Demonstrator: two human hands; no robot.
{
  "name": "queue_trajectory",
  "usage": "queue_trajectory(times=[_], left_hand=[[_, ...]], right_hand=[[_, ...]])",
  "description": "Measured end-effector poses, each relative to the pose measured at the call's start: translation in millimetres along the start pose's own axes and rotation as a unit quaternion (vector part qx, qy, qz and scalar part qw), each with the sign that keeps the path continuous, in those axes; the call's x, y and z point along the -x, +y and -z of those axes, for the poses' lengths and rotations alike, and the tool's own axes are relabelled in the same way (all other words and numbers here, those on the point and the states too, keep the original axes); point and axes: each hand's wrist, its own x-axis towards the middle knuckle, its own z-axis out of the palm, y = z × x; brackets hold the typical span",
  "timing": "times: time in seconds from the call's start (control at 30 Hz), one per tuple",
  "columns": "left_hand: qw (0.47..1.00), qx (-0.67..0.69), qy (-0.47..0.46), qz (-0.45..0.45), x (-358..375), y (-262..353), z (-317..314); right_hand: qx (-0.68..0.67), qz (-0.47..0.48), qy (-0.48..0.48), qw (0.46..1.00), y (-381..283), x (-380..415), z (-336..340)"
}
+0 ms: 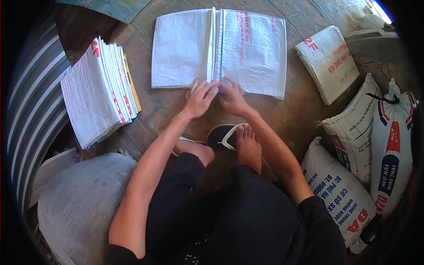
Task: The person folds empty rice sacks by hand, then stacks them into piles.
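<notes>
A white woven sack (181,48) with red print lies on the floor in front of me, its two sides spread flat and a narrow fold standing up along the middle. At the near end of that fold, my left hand (201,98) has its fingers curled over the sack's edge. Close beside it, almost touching, my right hand (232,98) is bent with its fingertips pinched at the same edge. The exact grip between the thumbs and fingers is partly hidden.
A stack of folded sacks (86,95) stands at the left, and another folded pile (330,64) lies at the right. Filled sacks (338,190) crowd the lower right. A bulging grey bag (84,198) sits lower left beside corrugated metal (39,84). My sandalled foot (248,148) is below my hands.
</notes>
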Motion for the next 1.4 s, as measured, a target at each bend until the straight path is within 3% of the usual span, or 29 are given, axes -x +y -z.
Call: queue_trajectory(times=[0.27,0.37,0.47,0.67,0.77,0.8,0.87,1.0,1.1,1.17,1.2,1.23,1.27,1.4], left_hand=[[0.995,-0.047,0.076,0.035,6.9,-8.5,-19.2],[0.995,-0.081,0.047,0.026,3.7,-16.6,-14.5],[0.991,-0.118,0.064,-0.011,4.1,-26.5,-23.2],[0.966,-0.251,0.062,-0.019,8.4,-6.2,-25.4],[0.954,-0.289,0.073,-0.023,5.7,-2.8,-20.8],[0.951,-0.297,0.078,-0.022,4.5,-3.4,-19.5],[0.956,-0.235,0.163,-0.057,4.1,-3.9,-16.1],[0.947,-0.179,0.263,-0.051,2.6,5.1,14.6],[0.919,-0.133,0.359,-0.097,-8.1,2.6,55.4],[0.933,-0.001,0.359,0.028,-8.2,5.6,91.2],[0.933,0.087,0.347,0.042,-2.9,21.2,109.3],[0.919,0.111,0.377,-0.025,-1.7,28.8,123.7],[0.919,0.018,0.387,-0.067,2.9,12.0,146.9],[0.885,-0.033,0.459,-0.073,43.0,29.7,202.6]], right_hand=[[-0.093,-0.1,0.015,0.99,-9.3,-13.7,10.8],[-0.18,-0.109,-0.005,0.978,0.7,-21.0,5.0],[-0.371,-0.167,0.004,0.914,5.7,-28.7,0.3],[-0.266,-0.155,-0.038,0.951,2.6,-33.1,13.4],[0.021,-0.075,0.08,0.994,-8.2,-16.7,8.5],[0.041,-0.053,0.104,0.992,-9.3,-13.2,5.1],[0.08,-0.009,0.154,0.985,-11.3,-9.9,-0.3],[0.13,-0.019,0.163,0.978,-10.5,-11.0,3.5],[0.162,-0.035,0.168,0.972,-16.7,-7.3,14.2],[0.165,-0.05,0.17,0.97,-24.0,-8.0,15.9],[0.171,-0.062,0.174,0.968,-25.4,-10.0,14.5],[0.179,-0.076,0.178,0.965,-26.2,-11.4,12.1],[0.187,-0.089,0.182,0.961,-26.3,-13.1,10.7],[0.213,-0.114,0.191,0.951,-26.0,-17.7,6.1]])
